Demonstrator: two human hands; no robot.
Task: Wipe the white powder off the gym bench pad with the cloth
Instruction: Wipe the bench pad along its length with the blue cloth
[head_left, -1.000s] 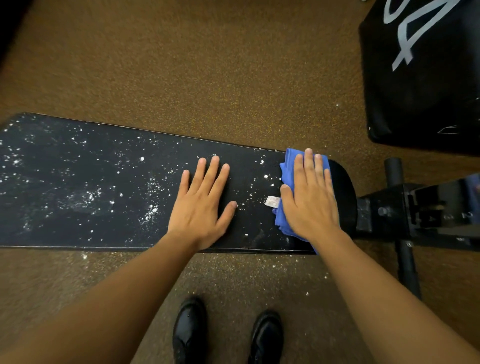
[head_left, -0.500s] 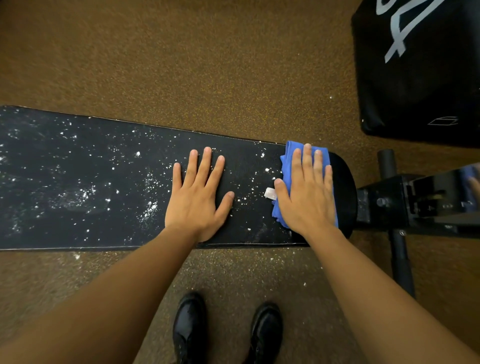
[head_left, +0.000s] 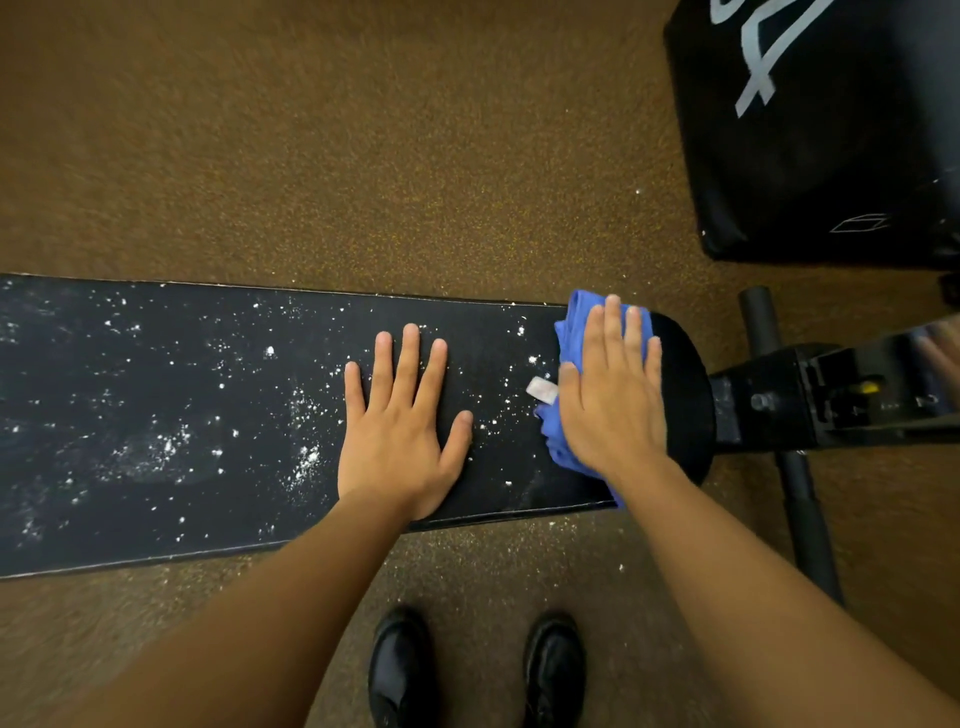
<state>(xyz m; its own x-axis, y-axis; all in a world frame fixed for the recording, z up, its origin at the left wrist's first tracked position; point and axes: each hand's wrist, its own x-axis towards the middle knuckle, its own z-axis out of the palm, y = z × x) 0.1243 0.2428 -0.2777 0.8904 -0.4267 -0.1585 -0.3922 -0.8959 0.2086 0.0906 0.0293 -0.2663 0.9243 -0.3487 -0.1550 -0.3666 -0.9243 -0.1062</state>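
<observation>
A long black bench pad (head_left: 156, 364) runs across the view from left to right. White powder (head_left: 306, 457) is scattered over most of it, thickest left of centre. My left hand (head_left: 400, 431) lies flat on the pad, fingers spread, holding nothing. At the pad's right end my right hand (head_left: 613, 395) presses flat on a crumpled blue cloth (head_left: 569, 343). The cloth's white tag (head_left: 541, 388) sticks out to the left of my thumb. Most of the cloth is hidden under my palm.
The bench's black metal frame (head_left: 810, 400) and a floor bar (head_left: 795, 467) extend right of the pad. A large black padded block (head_left: 831, 130) with grey lettering stands at the top right. Brown speckled flooring (head_left: 363, 156) surrounds everything. My black shoes (head_left: 400, 670) are below the pad.
My right hand with the cloth has stayed at the pad's right end, shifting only slightly. The left hand has not moved on the pad. The camera has tilted a little.
</observation>
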